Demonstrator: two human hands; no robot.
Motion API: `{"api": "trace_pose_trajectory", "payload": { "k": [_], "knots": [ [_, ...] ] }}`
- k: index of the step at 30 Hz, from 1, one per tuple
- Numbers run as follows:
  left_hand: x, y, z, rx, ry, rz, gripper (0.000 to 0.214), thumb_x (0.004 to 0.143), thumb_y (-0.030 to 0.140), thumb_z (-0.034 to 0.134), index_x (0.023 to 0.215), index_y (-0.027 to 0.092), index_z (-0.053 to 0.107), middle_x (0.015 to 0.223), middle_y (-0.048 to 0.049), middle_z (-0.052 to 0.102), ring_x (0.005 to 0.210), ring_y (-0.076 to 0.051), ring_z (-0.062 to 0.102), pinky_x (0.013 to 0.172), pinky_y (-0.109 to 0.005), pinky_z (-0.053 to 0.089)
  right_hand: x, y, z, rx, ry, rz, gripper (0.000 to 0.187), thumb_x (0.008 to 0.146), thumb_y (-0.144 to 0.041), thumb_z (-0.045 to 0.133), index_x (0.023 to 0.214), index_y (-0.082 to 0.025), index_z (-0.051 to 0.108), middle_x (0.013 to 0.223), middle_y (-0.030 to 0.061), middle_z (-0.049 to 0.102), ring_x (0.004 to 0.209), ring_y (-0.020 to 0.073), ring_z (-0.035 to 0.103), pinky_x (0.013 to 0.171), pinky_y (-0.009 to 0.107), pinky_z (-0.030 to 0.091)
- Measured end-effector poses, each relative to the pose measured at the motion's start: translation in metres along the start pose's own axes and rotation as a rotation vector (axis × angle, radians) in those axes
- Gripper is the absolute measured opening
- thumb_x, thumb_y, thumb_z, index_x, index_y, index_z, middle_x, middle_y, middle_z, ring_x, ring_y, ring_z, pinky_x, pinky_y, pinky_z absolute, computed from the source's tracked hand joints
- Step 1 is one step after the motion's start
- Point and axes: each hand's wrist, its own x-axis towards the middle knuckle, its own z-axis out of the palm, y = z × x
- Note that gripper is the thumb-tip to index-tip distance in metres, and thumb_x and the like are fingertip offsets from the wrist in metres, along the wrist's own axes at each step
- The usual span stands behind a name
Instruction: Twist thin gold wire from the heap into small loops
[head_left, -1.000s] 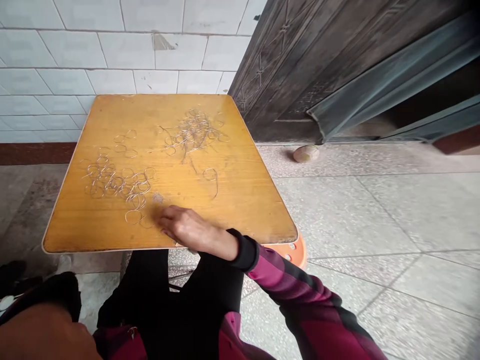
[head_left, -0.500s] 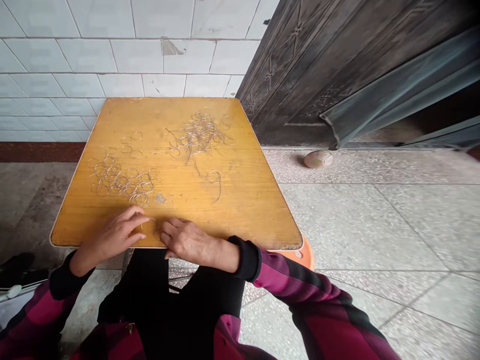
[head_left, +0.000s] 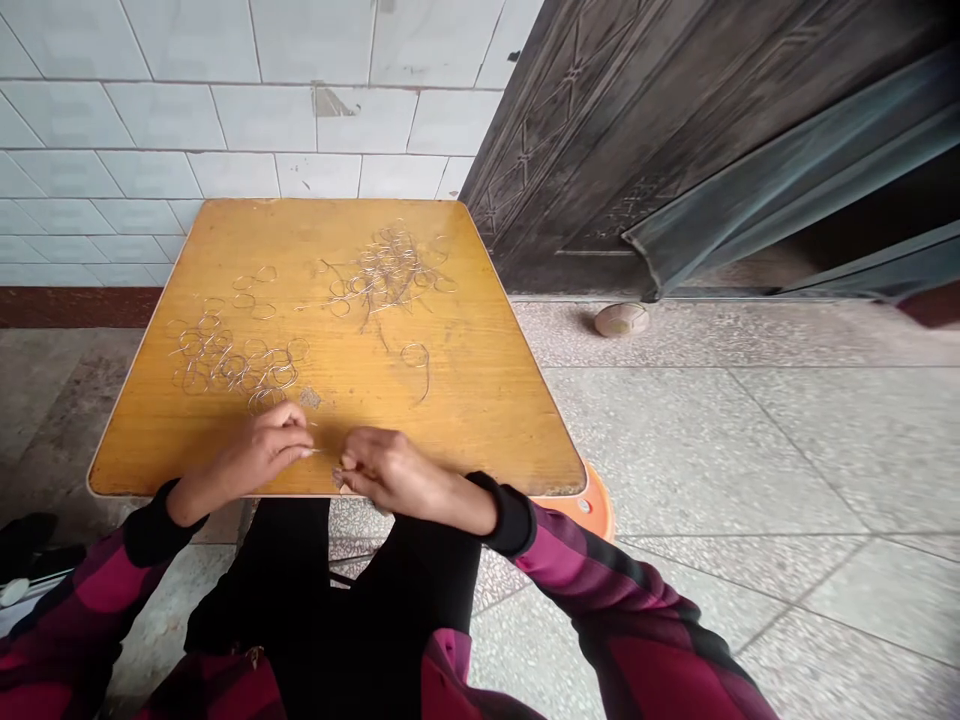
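Observation:
My left hand [head_left: 262, 450] is over the near edge of the wooden table, thumb and fingers pinched on a thin wire [head_left: 316, 451] whose short end sticks out to the right. Just across from it, my right hand [head_left: 401, 470] is closed, fingertips together near the table edge. What sits between those fingertips is too small to make out. Beyond my left hand lies a spread of thin wire rings [head_left: 232, 360]. A tangled heap of wires [head_left: 390, 265] lies farther back, and one looped wire with a tail [head_left: 415, 355] rests in front of it.
The yellow wooden table [head_left: 495, 430] stands against a white tiled wall [head_left: 322, 175]. A small grey patch [head_left: 310, 397] marks its top. An orange stool [head_left: 598, 505] shows under the right corner. A roundish pale object [head_left: 622, 319] lies on the floor by the dark door [head_left: 570, 190].
My left hand has gone from spread fingers to a pinch on the wire, moving slightly right. My right hand has turned and shifted a little right. The view has shifted slightly.

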Motion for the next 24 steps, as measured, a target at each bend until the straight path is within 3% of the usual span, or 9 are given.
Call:
{"api": "trace_pose_trajectory", "payload": {
  "k": [3,5,8,11,17,24],
  "knots": [
    [0.030,-0.011,-0.006,-0.207,0.174,0.006,0.015,0.088,0.028,0.058,0.087,0.019,0.071,0.092,-0.0049,0.059,0.086,-0.016,0.058,0.077,-0.029,0.046,0.015,0.014,-0.024,0.463,0.098,0.234,0.022,0.082,-0.032,0.068,0.074,-0.016,0.055,0.062,-0.0040,0.053,0.052,0.0064,0.047,0.049,0.020,0.039],
    [0.053,-0.017,-0.011,-0.314,0.230,-0.075,0.017,0.084,0.032,0.063,0.089,0.019,0.071,0.078,-0.0019,0.057,0.071,-0.013,0.054,0.064,-0.027,0.043,0.025,0.028,-0.037,0.705,0.128,0.341,0.028,0.077,-0.039,0.073,0.077,-0.015,0.058,0.064,-0.0034,0.058,0.052,0.0063,0.051,0.047,0.019,0.042],
    [0.080,-0.020,-0.014,-0.516,0.314,-0.224,0.029,0.079,0.036,0.067,0.101,0.019,0.068,0.070,0.0019,0.053,0.059,-0.010,0.046,0.054,-0.023,0.036,0.036,0.048,-0.050,0.940,0.237,0.445,0.036,0.067,-0.042,0.081,0.078,-0.014,0.061,0.065,-0.0021,0.064,0.051,0.0056,0.056,0.045,0.016,0.044],
    [0.093,-0.020,-0.009,-0.803,0.352,-0.323,0.037,0.075,0.039,0.070,0.105,0.018,0.064,0.070,0.0030,0.051,0.052,-0.006,0.038,0.047,-0.021,0.029,0.040,0.062,-0.055,1.130,0.341,0.508,0.037,0.063,-0.040,0.084,0.077,-0.014,0.061,0.064,-0.0029,0.066,0.049,0.0045,0.058,0.044,0.013,0.047],
    [0.092,-0.017,0.011,-1.193,0.171,-0.385,0.032,0.067,0.035,0.076,0.089,0.013,0.066,0.063,0.0048,0.044,0.047,-0.003,0.032,0.043,-0.018,0.021,0.036,0.070,-0.048,1.282,0.351,0.544,0.033,0.063,-0.034,0.085,0.076,-0.014,0.063,0.066,-0.0014,0.070,0.050,0.0052,0.062,0.046,0.013,0.052],
    [0.093,-0.007,0.018,-1.147,0.224,-0.410,0.030,0.063,0.035,0.079,0.080,0.013,0.067,0.059,0.0048,0.046,0.047,-0.004,0.036,0.044,-0.018,0.024,0.036,0.066,-0.043,1.243,0.352,0.532,0.032,0.064,-0.034,0.085,0.077,-0.013,0.064,0.065,-0.0016,0.069,0.051,0.0054,0.063,0.047,0.013,0.052]
  ]
}}
